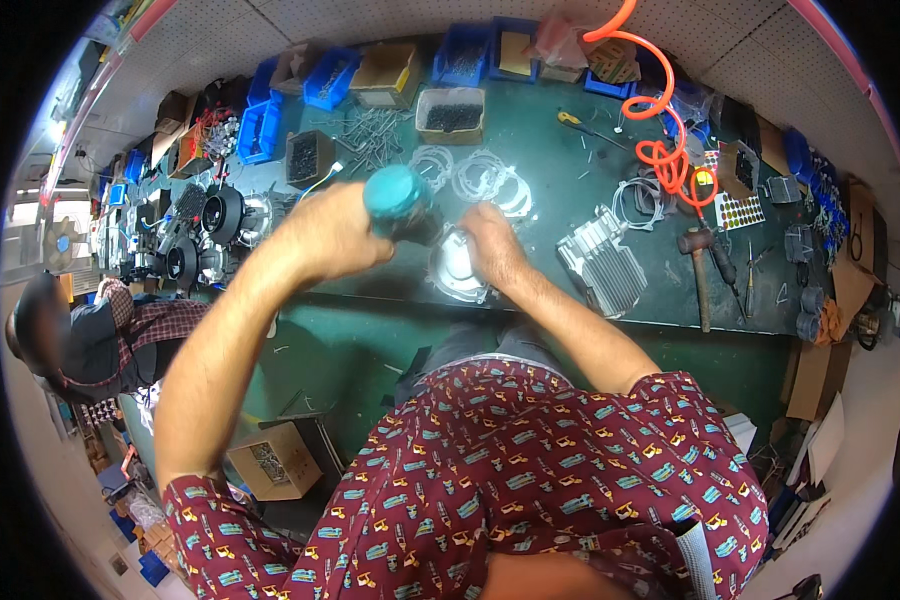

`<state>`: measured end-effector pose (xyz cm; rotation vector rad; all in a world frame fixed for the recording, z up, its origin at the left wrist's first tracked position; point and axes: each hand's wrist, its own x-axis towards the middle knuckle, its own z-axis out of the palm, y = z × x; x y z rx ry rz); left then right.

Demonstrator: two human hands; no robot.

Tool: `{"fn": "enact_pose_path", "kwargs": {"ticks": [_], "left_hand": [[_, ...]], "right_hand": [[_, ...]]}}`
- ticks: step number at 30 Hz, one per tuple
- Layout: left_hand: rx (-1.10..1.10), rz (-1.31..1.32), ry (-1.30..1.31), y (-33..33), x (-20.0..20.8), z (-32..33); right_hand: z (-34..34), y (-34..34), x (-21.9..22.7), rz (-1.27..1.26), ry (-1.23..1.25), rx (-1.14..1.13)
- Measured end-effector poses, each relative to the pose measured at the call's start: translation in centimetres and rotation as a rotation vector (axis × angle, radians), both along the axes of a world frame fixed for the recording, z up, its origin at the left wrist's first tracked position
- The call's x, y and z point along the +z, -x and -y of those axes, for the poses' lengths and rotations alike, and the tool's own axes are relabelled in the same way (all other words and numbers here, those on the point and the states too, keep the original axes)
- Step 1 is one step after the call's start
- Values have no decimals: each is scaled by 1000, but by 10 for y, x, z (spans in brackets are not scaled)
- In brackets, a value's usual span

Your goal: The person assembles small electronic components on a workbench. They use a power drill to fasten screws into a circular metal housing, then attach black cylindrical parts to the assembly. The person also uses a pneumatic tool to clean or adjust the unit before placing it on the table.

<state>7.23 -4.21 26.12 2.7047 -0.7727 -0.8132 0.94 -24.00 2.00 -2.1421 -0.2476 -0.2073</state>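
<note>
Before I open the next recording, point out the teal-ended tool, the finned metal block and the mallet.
Teal-ended tool (398,193): head view, on its teal end.
Finned metal block (608,270): head view, on its fins.
Mallet (701,275): head view, on its handle.

Tool (397,195) is teal, part (456,268) slvr, bench (582,200) grn, shirt (430,450) ptrnd maroon.

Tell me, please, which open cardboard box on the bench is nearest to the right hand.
The pale box of small dark pieces, ahead of the right hand; the others stand farther left, right or back.
</note>
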Motion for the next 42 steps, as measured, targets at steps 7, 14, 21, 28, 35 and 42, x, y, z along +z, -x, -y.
{"fn": "enact_pose_path", "kwargs": {"ticks": [7, 14, 21, 28, 35, 42], "left_hand": [[-22, -133, -164, -44, 4, 29], [33, -130, 52, -8, 40, -6], [526, -77, 474, 78, 21, -75], [977, -165, 796, 166, -47, -99], [973, -219, 906, 179, -67, -98], [946, -252, 870, 177, -69, -105]], "right_hand": [[-1, 0, 7, 12, 18, -21], [1, 2, 15, -56, -59, -82], [28, 0, 32, -345, -686, -239], [31, 9, 54, -675, -1102, -133], [23, 14, 56, -725, -1118, -75], [24, 17, 58, -765, -1145, -7]]}}
